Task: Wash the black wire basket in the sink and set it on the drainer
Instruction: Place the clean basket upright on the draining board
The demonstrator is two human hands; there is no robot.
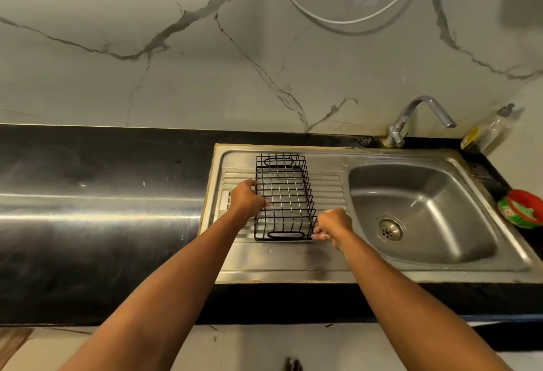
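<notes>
Right grip: fingers are curled round the near right corner of the basket and hold it.

Left grip, slightly farther out: fingers are curled over the basket's left long rim, about midway along.

The black wire basket sits between the two grips, open side up, lengthwise on the ribbed drainer. It appears to rest on the steel.

The sink lies just right of the right grip and holds no water. The dark tabletop extends left of the left grip.

A red and green container stands well to the right of the right grip.

Beyond the right grip, at the back edge, the tap stands with its spout over the sink. A clear bottle is to its right.
</notes>
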